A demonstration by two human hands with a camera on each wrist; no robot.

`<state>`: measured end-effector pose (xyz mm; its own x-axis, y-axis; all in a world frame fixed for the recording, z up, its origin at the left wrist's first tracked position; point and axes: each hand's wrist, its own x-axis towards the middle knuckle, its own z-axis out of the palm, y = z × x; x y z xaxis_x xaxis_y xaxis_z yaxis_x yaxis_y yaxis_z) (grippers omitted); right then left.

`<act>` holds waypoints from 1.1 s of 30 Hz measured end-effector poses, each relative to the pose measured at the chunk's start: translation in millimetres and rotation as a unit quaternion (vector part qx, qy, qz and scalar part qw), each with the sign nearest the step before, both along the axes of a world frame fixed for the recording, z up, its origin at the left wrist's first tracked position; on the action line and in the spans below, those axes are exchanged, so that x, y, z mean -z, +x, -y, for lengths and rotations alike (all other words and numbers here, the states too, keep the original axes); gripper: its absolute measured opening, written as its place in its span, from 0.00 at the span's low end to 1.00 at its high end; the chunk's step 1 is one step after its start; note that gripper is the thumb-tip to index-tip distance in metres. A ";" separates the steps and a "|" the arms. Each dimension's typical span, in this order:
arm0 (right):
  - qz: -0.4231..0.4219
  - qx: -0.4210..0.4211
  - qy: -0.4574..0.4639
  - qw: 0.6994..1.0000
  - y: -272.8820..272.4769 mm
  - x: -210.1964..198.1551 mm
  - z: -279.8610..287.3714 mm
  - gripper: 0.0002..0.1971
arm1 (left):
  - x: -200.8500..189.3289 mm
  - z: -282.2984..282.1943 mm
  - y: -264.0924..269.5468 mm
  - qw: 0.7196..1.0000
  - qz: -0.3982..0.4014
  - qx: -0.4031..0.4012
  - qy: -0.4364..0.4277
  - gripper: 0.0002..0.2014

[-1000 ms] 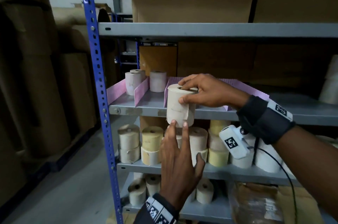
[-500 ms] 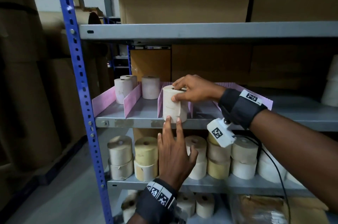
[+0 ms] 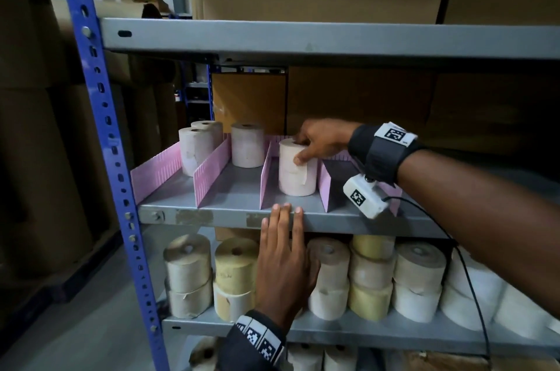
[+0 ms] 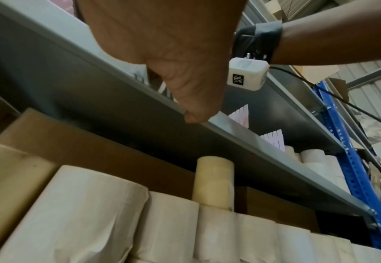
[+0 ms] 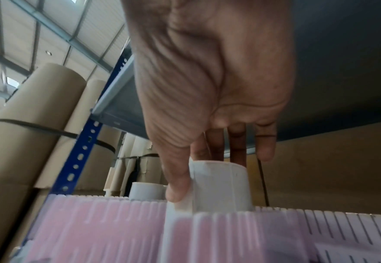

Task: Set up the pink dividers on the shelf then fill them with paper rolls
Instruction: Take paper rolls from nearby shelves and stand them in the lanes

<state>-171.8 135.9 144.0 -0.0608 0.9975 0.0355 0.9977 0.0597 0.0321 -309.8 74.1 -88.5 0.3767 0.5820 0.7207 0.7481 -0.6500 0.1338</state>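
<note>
**Roll placement, third divider lane: handling notes**

Landmark: front lip of the divider shelf (image 3: 333,220).

Right hand (image 3: 321,140) holds a white paper roll (image 3: 297,170) from above, thumb on the side wall, fingers (image 5: 266,146) curled over the top rim at the far side. The roll stands upright on the shelf, set back from the lip, between two pink dividers (image 3: 266,177). It looks seated, though contact underneath is not visible. Left hand (image 3: 285,267) is flat, fingers straight and together, tips touching the lip just in front of that lane.

Other lanes, further back from the lip: two rolls (image 3: 197,143) in the leftmost lane, one roll (image 3: 248,145) in the next. The lane to the right shows nothing in it.

Handling judgement: the roll is tightly wound, so probably stiff and moderately heavy for one hand. The paper skin looks dry, not slippery. A loose tail edge shows on the side wall, so avoid catching it. Best hold: top rim plus side wall, as now. The dividers look thin and likely flex, so lower rolls straight down rather than brushing them.
</note>
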 end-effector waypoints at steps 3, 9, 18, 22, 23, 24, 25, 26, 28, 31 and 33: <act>-0.027 0.021 -0.033 0.999 10.3 0.9 -25.8 0.26 | 6.4 -5.9 -0.8 1.000 0.010 0.007 0.025 0.34; -0.010 -0.009 0.009 1.000 22.8 5.3 -67.6 0.15 | 7.8 -5.9 2.9 0.999 0.040 0.011 0.030 0.34; 0.054 -0.027 0.043 0.997 37.0 7.7 -108.6 0.23 | 8.9 -8.5 -0.3 0.999 0.039 0.029 0.024 0.36; 0.047 -0.021 0.044 0.998 42.1 9.9 -118.8 0.23 | 11.2 -10.6 -0.2 0.998 0.042 0.033 0.034 0.36; 0.045 -0.020 0.045 0.998 42.8 10.2 -120.6 0.23 | 11.8 -11.4 0.2 0.998 0.044 0.033 0.037 0.37; 0.044 -0.018 0.045 0.998 43.7 10.4 -122.0 0.23 | 12.5 -12.3 0.8 0.998 0.047 0.032 0.039 0.38; 0.042 -0.015 0.044 0.998 44.6 10.4 -123.3 0.23 | 13.0 -12.7 0.9 0.997 0.048 0.032 0.041 0.38; 0.042 -0.014 0.042 0.998 45.1 10.2 -124.1 0.24 | 13.4 -12.7 0.9 0.997 0.050 0.033 0.043 0.37; 0.046 -0.016 0.041 0.998 45.9 9.6 -125.0 0.24 | 13.0 -12.1 0.5 0.997 0.049 0.034 0.039 0.35; 0.046 -0.028 0.052 0.997 47.3 10.0 -124.7 0.23 | 12.9 -11.7 0.1 0.998 0.045 0.036 0.030 0.34; 0.046 -0.034 0.056 0.997 48.7 10.3 -126.5 0.23 | 13.6 -12.1 0.7 0.998 0.045 0.035 0.032 0.34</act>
